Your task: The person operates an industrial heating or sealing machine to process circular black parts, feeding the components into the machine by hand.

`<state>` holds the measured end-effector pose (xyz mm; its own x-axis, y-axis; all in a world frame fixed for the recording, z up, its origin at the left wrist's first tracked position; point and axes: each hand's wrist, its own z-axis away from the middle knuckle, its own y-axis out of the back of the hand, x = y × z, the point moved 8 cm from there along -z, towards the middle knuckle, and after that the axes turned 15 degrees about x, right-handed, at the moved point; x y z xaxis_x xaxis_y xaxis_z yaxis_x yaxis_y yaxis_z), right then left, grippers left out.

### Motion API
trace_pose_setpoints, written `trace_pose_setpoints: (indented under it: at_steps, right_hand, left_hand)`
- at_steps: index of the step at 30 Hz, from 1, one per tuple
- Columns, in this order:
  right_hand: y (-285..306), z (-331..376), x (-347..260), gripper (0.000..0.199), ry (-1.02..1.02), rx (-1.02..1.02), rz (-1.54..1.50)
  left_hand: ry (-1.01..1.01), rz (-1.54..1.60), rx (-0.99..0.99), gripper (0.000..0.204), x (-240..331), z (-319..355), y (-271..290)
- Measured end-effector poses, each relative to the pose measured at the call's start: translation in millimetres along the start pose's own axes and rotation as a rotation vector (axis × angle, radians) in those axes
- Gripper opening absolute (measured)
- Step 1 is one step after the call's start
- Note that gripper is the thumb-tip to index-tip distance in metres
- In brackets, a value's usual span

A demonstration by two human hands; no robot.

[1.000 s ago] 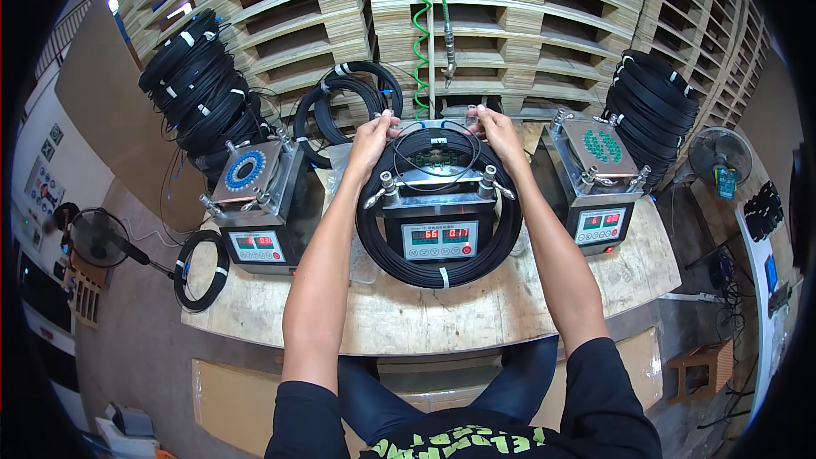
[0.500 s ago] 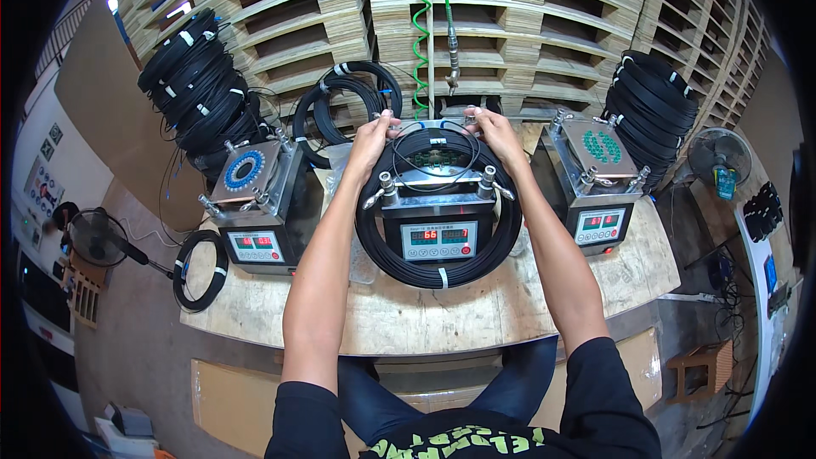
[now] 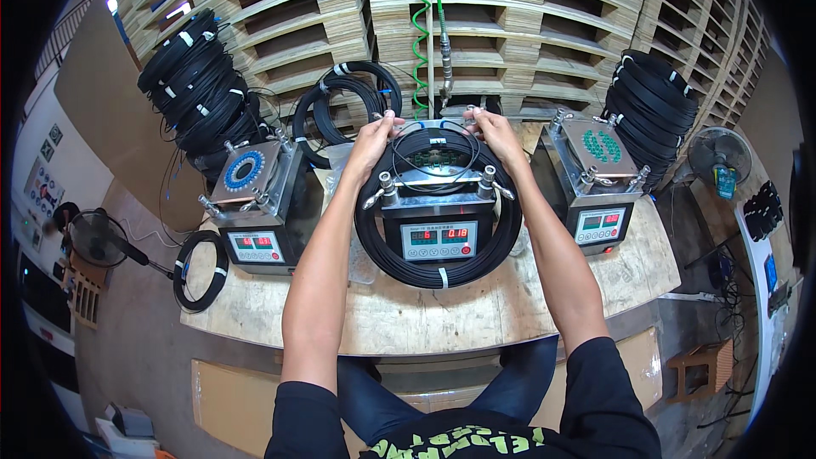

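A black cable coil (image 3: 442, 276) hangs around the middle machine (image 3: 408, 221), a dark box with a lit front panel and metal corner knobs. My left hand (image 3: 371, 141) is closed at the machine's far left corner, its fingers pinching a metal knob (image 3: 389, 115). At the far right corner my right hand (image 3: 500, 138) pinches the matching knob (image 3: 473, 111). Thin black cable ends with blue tips loop over the machine's top plate, between my hands. Small green pieces (image 3: 432, 159) on that plate are partly hidden by the coil.
Similar machines stand left (image 3: 255, 204) and right (image 3: 595, 183) on the wooden table (image 3: 425, 323). Stacked cable coils (image 3: 200, 89) rise at back left, with another stack (image 3: 650, 110) at back right. A green air hose with a metal nozzle (image 3: 446, 76) hangs before wooden pallets (image 3: 544, 25).
Both hands stay at the far knobs with only slight finger movement. The red digits on the machine panels have changed, and the hanging nozzle has swung a little left.
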<state>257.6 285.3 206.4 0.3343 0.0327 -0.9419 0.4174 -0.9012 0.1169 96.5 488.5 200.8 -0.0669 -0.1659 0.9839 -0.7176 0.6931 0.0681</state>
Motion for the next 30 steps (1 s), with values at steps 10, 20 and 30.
trace_pose_setpoints:
  at_steps: [10, 20, 30]
  right_hand:
    - [-5.7, -1.1, 7.7, 0.042, -0.057, -0.058, -0.099]
    - [-4.2, -2.3, 10.3, 0.043, -0.051, -0.064, -0.026]
    - [-5.2, -3.0, 9.4, 0.043, -0.041, -0.065, -0.052]
  left_hand:
    - [0.029, -0.017, 0.035, 0.054, -0.6, 0.0, 2.9]
    - [0.026, -0.007, 0.015, 0.053, 4.1, 4.1, -0.3]
    - [0.006, -0.009, 0.024, 0.052, 6.0, 4.0, 0.7]
